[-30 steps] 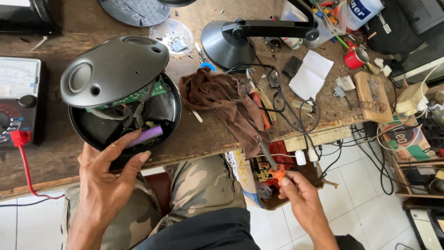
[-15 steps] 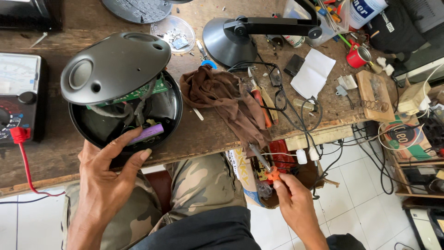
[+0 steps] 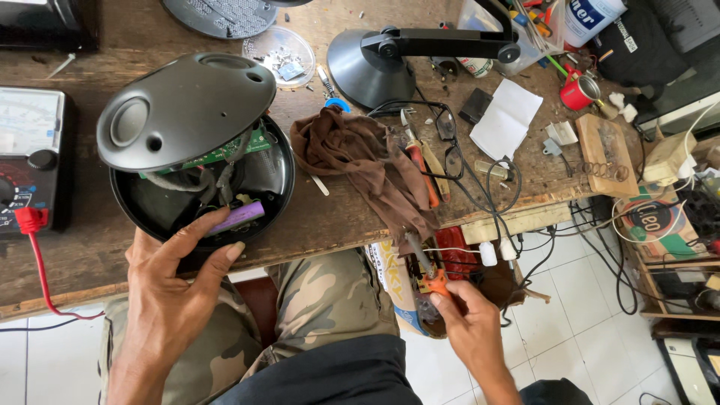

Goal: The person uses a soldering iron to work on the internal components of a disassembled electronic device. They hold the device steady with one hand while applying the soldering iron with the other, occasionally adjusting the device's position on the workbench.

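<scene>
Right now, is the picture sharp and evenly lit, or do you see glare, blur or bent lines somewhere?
Head view: daylight is soft and even, with weak shadows; the dark round shell under the left hand shows pale sheen, no harsh glare; the right hand with the orange-handled tool looks sharp; the wooden bench edge slants, and floor tile lines lean outward near the corners.

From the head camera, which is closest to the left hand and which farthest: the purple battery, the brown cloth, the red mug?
From the left hand:
1. Purple battery, in the open black shell by the fingertips.
2. Brown cloth, mid-bench, to the right.
3. Red mug, far right, near the back.
</scene>
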